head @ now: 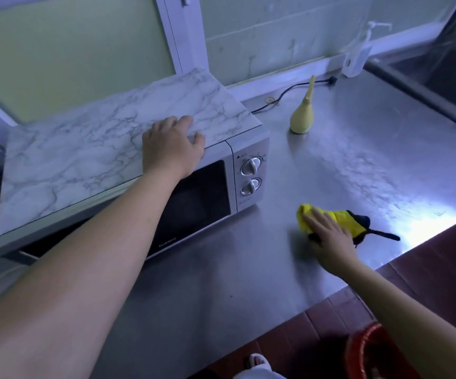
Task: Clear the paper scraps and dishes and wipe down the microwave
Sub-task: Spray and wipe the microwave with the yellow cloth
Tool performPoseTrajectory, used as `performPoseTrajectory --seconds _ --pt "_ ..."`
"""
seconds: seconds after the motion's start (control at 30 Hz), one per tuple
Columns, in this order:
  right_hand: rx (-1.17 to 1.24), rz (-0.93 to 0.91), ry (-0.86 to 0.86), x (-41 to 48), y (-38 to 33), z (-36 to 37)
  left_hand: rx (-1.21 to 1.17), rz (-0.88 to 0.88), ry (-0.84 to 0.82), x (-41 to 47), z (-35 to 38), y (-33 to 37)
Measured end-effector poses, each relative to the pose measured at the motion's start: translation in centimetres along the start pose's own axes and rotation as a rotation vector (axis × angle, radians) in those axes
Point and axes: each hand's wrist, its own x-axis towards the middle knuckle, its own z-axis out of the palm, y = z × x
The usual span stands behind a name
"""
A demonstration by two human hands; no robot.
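Microwave marked Galanz, left hand flat on its top, right hand flat, pressing yellow cloth on counter

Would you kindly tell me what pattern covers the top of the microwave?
The microwave top shows a white marble pattern with grey veins; head view.

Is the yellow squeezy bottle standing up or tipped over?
Standing up. The yellow bottle sits on its wide base on the counter, thin nozzle pointing up.

Microwave top grey-veined marble; cloth yellow w/ black; bin prob. red.
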Motion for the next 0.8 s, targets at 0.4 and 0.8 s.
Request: performPoseTrajectory --seconds 0.4,0.8 --pt "0.457 -0.111 0.066 2.9 -12.2 -9.4 -0.322 -0.079 -0.078 -0.7 -1.6 -0.7" --pt "-0.193 -0.458 0.024 24.8 -29.3 -11.9 0.157 -0.326 -0.147 -9.1 -6.1 -14.6"
